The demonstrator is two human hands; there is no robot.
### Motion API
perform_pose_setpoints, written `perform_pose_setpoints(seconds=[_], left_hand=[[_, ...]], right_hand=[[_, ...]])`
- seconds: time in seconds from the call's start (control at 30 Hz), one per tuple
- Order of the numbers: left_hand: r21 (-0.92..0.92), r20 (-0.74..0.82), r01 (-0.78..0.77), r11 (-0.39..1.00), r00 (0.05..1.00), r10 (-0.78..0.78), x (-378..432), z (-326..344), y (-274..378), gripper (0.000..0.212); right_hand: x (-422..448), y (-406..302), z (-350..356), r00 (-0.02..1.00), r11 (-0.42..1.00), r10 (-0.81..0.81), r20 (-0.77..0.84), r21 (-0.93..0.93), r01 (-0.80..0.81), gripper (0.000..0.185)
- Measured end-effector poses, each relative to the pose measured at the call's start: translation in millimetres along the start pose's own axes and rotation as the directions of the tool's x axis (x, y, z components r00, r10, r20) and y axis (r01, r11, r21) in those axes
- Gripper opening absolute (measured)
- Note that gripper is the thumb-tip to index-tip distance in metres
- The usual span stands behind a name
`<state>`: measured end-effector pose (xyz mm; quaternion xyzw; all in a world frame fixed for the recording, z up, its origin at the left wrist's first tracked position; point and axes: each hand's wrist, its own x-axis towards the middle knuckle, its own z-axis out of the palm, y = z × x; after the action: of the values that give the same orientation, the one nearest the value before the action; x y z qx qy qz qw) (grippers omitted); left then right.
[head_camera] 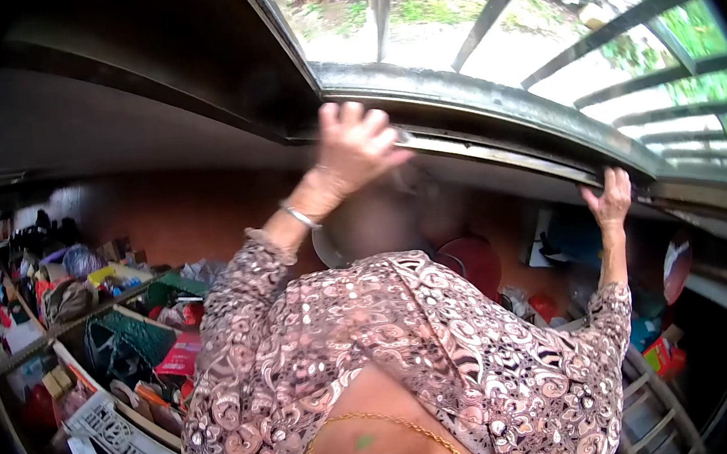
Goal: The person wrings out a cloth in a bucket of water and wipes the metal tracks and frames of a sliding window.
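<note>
In front of me is a window with a worn sill (495,158), its pale strip running down to the right. My left hand (358,139), a metal bangle at its wrist, is raised against the sill's left end. Its fingers are spread and slightly blurred, and I see no object in it; whether the fingertips touch the sill is unclear. Farther right, my right hand (608,195) grips the lower edge of the sill, fingers on top and thumb to the side. Beyond the sill stand the window's bars (500,7), with bright ground and greenery outside.
Below left, wooden compartments hold bags, boxes and a green mesh bundle (126,342). A white openwork plastic panel (117,434) lies by them. A dark red round object (472,262) is on the floor under the window. At lower right stands a ladder-like wooden frame (649,396).
</note>
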<state>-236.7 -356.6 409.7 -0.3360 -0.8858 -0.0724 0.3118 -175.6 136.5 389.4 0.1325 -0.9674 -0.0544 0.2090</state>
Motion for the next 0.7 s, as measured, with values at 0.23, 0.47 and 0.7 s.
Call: perform_pose_setpoints(seconds=[0.23, 0.47, 0.7], left_hand=[[-0.09, 0.03, -0.008, 0.996, 0.999, 0.01, -22, 8, -31, 0.037], [-0.171, -0.148, 0.041, 0.984, 0.987, -0.067, -5, 40, -28, 0.039], [-0.211, -0.095, 0.035, 0.977, 0.994, -0.056, -2, 51, -29, 0.038]], right_hand=[[30, -37, -35, 0.883, 0.964, 0.256, 0.394, -0.165, -0.206, 0.057], [173, -153, -136, 0.911, 0.931, -0.201, -0.361, 0.217, 0.292, 0.041], [332, -191, -276, 0.327, 0.714, -0.668, -0.668, -0.451, 0.536, 0.043]])
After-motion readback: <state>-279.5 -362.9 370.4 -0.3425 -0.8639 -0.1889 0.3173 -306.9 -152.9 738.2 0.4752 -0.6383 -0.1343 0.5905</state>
